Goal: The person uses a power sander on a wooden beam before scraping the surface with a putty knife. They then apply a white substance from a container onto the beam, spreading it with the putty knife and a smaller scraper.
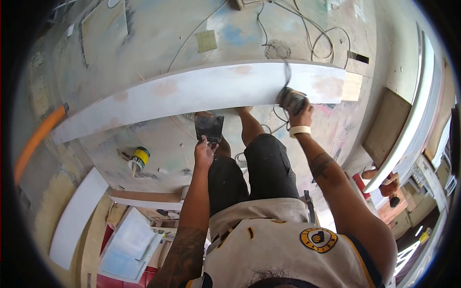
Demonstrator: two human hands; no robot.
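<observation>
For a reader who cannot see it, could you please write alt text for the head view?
A person's right hand holds a corded tool at the near edge of a long white board with brownish patches. The left hand holds a dark flat piece. A yellow-banded tub is on the paint-marked floor.

Fisheye view from head height; downward over nearby hands [205, 151]

Long white board [206, 90], patched brown, lies crosswise. Dark power tool [291, 100] overlaps its near edge. Flat black plate [209, 127] is held left of the tool.
</observation>
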